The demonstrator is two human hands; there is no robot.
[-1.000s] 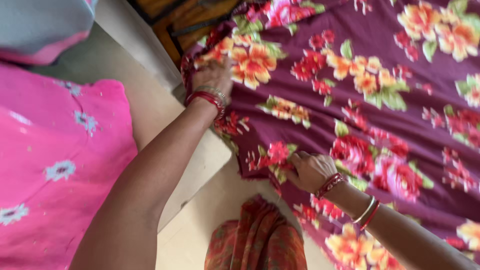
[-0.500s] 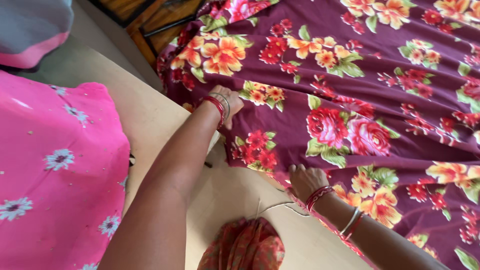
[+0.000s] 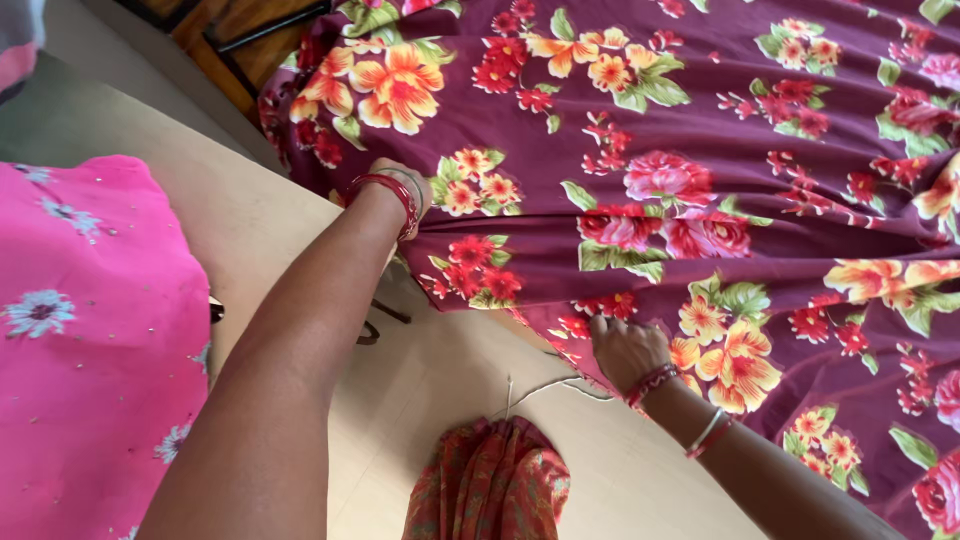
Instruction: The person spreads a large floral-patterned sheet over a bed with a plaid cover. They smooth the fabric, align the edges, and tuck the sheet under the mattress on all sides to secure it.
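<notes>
A maroon cloth printed with red, pink and orange flowers covers most of the view, spread over a pale table. My left hand, with red and silver bangles at the wrist, grips the cloth's edge near the table's far corner; its fingers are mostly tucked under the fabric. My right hand, also bangled, is closed on the cloth's lower edge closer to me. Loose white threads trail from the hem beside my right hand.
A bunched orange-red patterned fabric sits at the bottom centre. Pink flowered clothing fills the left side. A dark scissors handle peeks out under my left forearm. Dark wooden furniture stands beyond the table's far edge.
Both hands have drawn the cloth's edge toward me and the fabric now lies smoother. My left hand slid along the edge to the table corner; the view has tilted down.
</notes>
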